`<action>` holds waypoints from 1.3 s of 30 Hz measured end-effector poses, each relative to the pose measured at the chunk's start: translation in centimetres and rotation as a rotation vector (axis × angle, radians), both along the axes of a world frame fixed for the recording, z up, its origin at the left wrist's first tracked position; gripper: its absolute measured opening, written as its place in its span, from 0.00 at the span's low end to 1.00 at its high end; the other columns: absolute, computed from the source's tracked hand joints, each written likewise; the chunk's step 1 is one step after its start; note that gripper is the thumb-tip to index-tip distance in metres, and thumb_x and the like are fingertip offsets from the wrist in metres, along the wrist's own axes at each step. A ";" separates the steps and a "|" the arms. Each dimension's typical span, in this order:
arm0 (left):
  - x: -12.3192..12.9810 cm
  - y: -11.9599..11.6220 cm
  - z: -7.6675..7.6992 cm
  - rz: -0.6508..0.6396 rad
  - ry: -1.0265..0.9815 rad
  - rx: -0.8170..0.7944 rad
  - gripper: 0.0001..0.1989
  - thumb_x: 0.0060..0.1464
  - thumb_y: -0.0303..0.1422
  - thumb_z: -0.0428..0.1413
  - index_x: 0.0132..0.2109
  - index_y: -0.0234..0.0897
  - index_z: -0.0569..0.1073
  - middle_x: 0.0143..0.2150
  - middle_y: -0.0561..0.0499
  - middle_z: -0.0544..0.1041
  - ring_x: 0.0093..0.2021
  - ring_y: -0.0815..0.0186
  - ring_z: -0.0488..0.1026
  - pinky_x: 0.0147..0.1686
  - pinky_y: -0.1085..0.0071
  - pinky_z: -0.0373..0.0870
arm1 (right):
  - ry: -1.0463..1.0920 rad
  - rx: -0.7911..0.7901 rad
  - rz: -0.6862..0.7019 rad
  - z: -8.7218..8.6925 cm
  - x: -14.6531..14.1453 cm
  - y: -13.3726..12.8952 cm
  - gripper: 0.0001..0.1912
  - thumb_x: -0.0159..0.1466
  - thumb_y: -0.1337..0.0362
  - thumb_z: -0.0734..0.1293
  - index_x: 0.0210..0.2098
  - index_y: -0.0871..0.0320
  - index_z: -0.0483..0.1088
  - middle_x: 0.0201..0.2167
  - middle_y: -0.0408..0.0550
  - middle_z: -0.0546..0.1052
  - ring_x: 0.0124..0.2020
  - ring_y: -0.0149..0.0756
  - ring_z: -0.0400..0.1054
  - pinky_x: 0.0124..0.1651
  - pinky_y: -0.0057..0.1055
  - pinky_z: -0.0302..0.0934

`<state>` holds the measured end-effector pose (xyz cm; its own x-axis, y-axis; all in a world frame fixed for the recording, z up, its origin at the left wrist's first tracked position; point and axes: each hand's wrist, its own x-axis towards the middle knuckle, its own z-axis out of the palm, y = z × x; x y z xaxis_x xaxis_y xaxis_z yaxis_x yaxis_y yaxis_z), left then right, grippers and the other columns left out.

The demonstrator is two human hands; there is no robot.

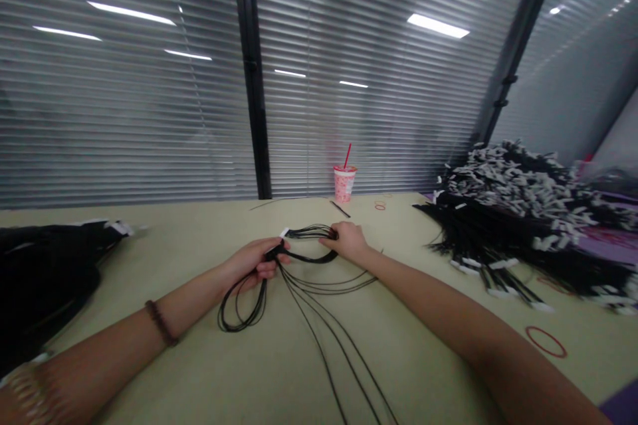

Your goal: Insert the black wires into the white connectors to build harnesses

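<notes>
The cup with a red straw (344,182) stands upright on the pale table (189,372), near its far edge. The black cable bundle (326,258) is on the near side of the cup, raised between the person's two hands.

The left hand (258,259), nearer than the cup and to its left, is closed around the bundle, thumb and fingers pressed together on a gathered part. A small white connector (284,232) sticks out just above its fingertips. Below this hand hangs a rounded loop of the same cable, and several thin strands (285,273) fan out from it, running away from the cup toward the person.

The right hand (349,241), almost straight in front of the cup, is clamped on the bend of the bundle, fingers curled over it, so the cable makes a narrow loop from one hand to the other.

Just in front of the cup lies a thin black stick (340,209); thin rubber bands (379,206) are near it on the right. Well to the cup's right is a large heap of black cables with white ends (518,189), and a red rubber band (547,342) lies nearer the person on that side. Far to the cup's left is a dark pile (44,279), blurred. Behind the cup are window blinds (309,119).
</notes>
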<state>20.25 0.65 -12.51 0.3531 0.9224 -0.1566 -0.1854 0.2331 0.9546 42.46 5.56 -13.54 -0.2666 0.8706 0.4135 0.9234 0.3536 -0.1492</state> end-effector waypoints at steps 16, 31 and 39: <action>-0.4 0.5 -0.6 0.018 -0.178 -0.047 0.09 0.53 0.34 0.48 0.34 0.30 0.66 0.25 0.50 0.69 0.12 0.84 0.51 0.11 0.85 0.50 | 0.392 0.333 0.456 1.9 -3.1 -3.9 0.09 0.56 0.60 0.61 0.29 0.59 0.66 0.27 0.45 0.69 0.32 0.30 0.62 0.38 0.27 0.54; -0.5 0.5 -0.8 -0.061 -0.261 -0.045 0.13 0.54 0.37 0.45 0.35 0.30 0.67 0.23 0.54 0.66 0.13 0.82 0.49 0.13 0.82 0.49 | 0.349 0.093 0.528 -0.3 -5.4 -6.6 0.11 0.59 0.65 0.57 0.28 0.61 0.69 0.22 0.43 0.73 0.19 0.25 0.60 0.24 0.22 0.50; -0.4 -0.1 -0.6 -0.104 -0.231 0.041 0.09 0.52 0.33 0.48 0.38 0.33 0.68 0.25 0.54 0.67 0.14 0.81 0.51 0.15 0.81 0.51 | 0.286 0.092 0.574 -0.4 -5.6 -6.6 0.11 0.60 0.67 0.57 0.30 0.59 0.71 0.42 0.45 0.73 0.23 0.26 0.64 0.32 0.23 0.56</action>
<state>19.84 0.56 -13.07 0.4684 0.8832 -0.0244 -0.3764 0.2244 0.8989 36.82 -1.08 -13.95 -0.5470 0.5804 0.6033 0.5122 0.8021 -0.3072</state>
